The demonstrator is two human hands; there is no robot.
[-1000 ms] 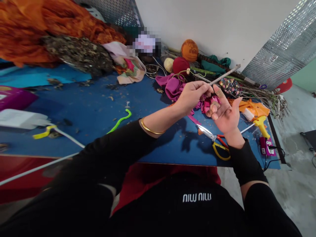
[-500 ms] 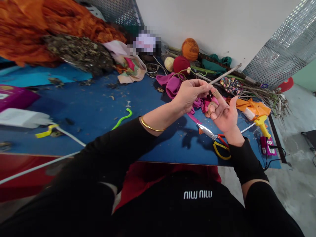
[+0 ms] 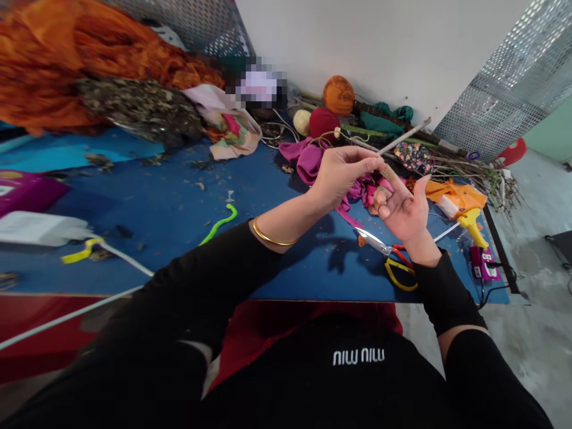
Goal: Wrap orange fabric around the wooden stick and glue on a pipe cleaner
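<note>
My left hand [image 3: 342, 176] is closed in a pinch, its thumb and index fingertips against the index finger of my right hand [image 3: 404, 208]. What the pinch holds, if anything, is too small to make out. Palm up, my right hand has its thumb spread and index finger stretched, with the other fingers partly curled. A pale stick [image 3: 406, 136] slants up from behind the left fingertips; I cannot tell if it is held. Magenta cloth [image 3: 309, 162] lies behind the hands. Scissors [image 3: 375, 240] with red and yellow handles rest on the blue table [image 3: 286, 286] below them.
Orange [image 3: 338, 95] and dark red [image 3: 324, 123] balls sit by the wall, near a heap of twigs [image 3: 496, 179]. A yellow glue gun [image 3: 473, 226] lies at right. Leftward are a green fuzzy strip [image 3: 218, 223], a white cable [image 3: 127, 259], dried leaves [image 3: 138, 110] and orange fabric [image 3: 58, 53].
The view has shifted slightly, so the table's contents sit a little lower and further left. Both hands keep nearly the same pose.
</note>
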